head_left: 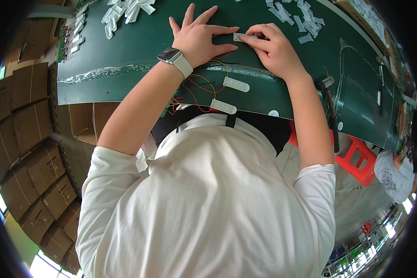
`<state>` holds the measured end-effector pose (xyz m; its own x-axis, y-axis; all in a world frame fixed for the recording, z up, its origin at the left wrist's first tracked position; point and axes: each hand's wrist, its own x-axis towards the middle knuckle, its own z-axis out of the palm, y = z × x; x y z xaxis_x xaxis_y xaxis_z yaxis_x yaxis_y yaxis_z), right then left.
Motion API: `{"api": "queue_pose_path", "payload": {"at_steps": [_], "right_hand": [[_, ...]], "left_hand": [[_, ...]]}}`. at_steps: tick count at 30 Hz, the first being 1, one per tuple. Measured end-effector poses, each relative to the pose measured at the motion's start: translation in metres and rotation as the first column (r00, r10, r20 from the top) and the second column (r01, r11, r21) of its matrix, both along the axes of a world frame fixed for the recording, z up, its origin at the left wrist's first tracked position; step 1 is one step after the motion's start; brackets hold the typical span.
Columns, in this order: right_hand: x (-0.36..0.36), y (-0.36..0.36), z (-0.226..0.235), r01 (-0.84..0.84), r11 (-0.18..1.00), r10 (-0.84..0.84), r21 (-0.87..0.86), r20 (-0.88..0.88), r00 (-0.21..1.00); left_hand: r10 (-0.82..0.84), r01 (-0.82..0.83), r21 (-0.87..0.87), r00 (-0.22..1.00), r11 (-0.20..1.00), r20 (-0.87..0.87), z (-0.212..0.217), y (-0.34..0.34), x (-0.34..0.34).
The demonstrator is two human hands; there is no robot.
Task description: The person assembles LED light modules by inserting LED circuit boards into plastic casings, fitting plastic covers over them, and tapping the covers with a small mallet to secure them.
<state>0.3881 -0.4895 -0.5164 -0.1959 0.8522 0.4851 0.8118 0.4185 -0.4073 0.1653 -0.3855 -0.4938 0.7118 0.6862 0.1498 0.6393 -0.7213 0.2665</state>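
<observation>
Table (116,55), dk green, fills top of view, approx. 10 to 3 o'clock (clock set on the whole pic), w/ a shiny, scuffed band (106,72) along its near part.

Small white case (239,36) is btwn the hands, just past 12, up off centre. R hand (273,48), at 1 o'clock, pinches it w/ thumb & fingers, covering its R end. L hand (197,41), at 12, isn't closed: fingers fanned, thumb & index apart either side of the case's L end; can't tell if the index tip touches it.

Two more white cases (236,84) lie at approx. 6 o'clock from the held one, one nearer the table edge, both rounded at R end. Thin wires (203,88), red, yellow & blk, loop by their L ends & run up twd the hands.

Pile of white pieces (127,10) at 11, far side; clear strips (306,21) scattered at 1, beyond R hand. Row of white parts (78,31) at 10, along table's L end. Hammer-like tool (327,83), metal head & dk handle, at 2–3, just R of R forearm.

Watch (169,55), pale strap, on L wrist. Cardboard boxes (30,116) stacked at 9. Red stool (359,161) at 3; another person (394,176), partly seen, just past it.
</observation>
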Motion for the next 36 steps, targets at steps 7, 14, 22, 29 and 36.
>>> {"api": "queue_pose_path", "payload": {"at_steps": [7, 14, 22, 29, 36], "right_hand": [[0.008, -0.001, 0.005, 0.019, 1.0, -0.019, -0.011, -0.015, 1.0], [0.047, -0.004, 0.011, 0.496, 0.867, -0.492, 0.036, -0.093, 0.866], [0.071, 0.028, 0.019, 0.693, 0.633, -0.7, -0.345, 0.128, 0.702], [0.067, 0.021, 0.023, 0.693, 0.693, -0.673, -0.201, 0.166, 0.721], [0.059, 0.004, 0.032, 0.312, 0.897, -0.422, 0.313, 0.396, 0.816]], "left_hand": [[-0.033, 0.032, -0.03, 0.999, 0.999, -0.035, -0.011, 0.005, 0.003], [-0.003, -0.006, -0.124, 0.997, 0.992, -0.073, -0.002, 0.002, 0.001], [0.017, -0.034, -0.178, 0.995, 0.983, -0.097, 0.004, -0.001, 0.002], [0.039, -0.06, -0.204, 0.994, 0.977, -0.107, 0.008, -0.002, 0.004], [0.033, -0.047, -0.196, 0.997, 0.979, -0.072, 0.002, 0.001, 0.004]]}}
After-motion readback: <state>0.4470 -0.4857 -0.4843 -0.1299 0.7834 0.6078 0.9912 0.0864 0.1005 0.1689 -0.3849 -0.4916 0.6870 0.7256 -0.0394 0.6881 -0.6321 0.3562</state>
